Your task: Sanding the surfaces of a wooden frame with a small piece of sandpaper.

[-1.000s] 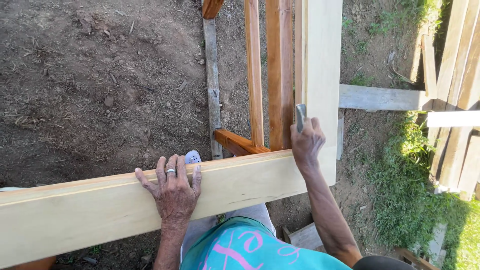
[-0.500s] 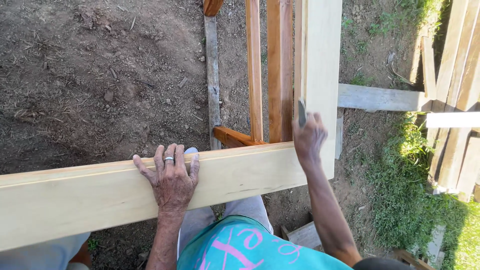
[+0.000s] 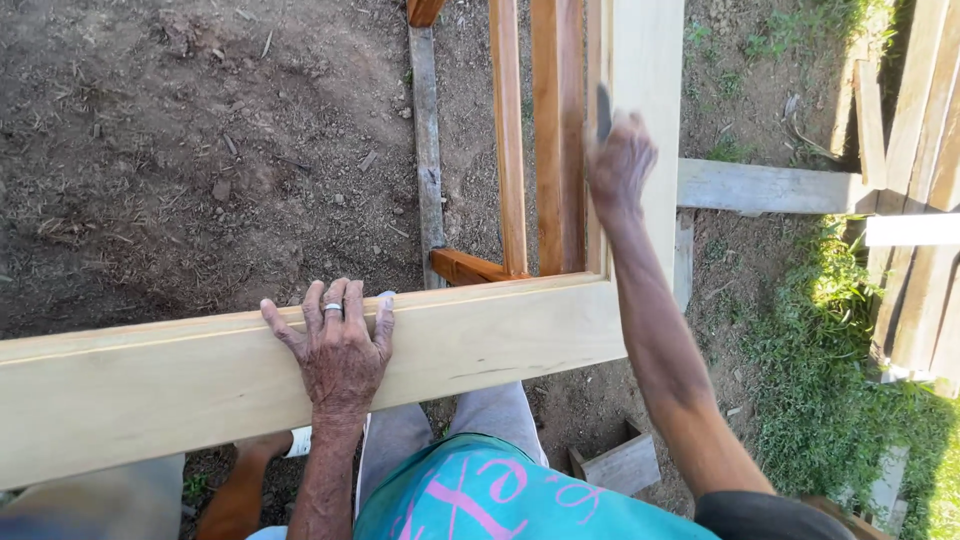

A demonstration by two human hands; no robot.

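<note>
My left hand (image 3: 338,346), with a ring on one finger, lies flat and spread on a pale wooden board (image 3: 190,375) that runs across the frame. My right hand (image 3: 618,165) is raised and blurred over a second pale board (image 3: 648,90) that meets the first at a corner. It grips a small dark grey tool (image 3: 603,110) whose end sticks up above the fingers; what kind of tool it is cannot be told. Orange-brown wooden rails (image 3: 545,130) run alongside inside the frame.
Bare brown soil lies to the left. A grey weathered plank (image 3: 428,150) lies on the ground, another grey plank (image 3: 765,187) to the right. Stacked timber (image 3: 920,200) and grass stand at the right edge. A small wooden block (image 3: 622,465) lies near my legs.
My right hand has lifted with the dark tool from the corner joint up along the upright board. My left hand has stayed pressed on the horizontal board.
</note>
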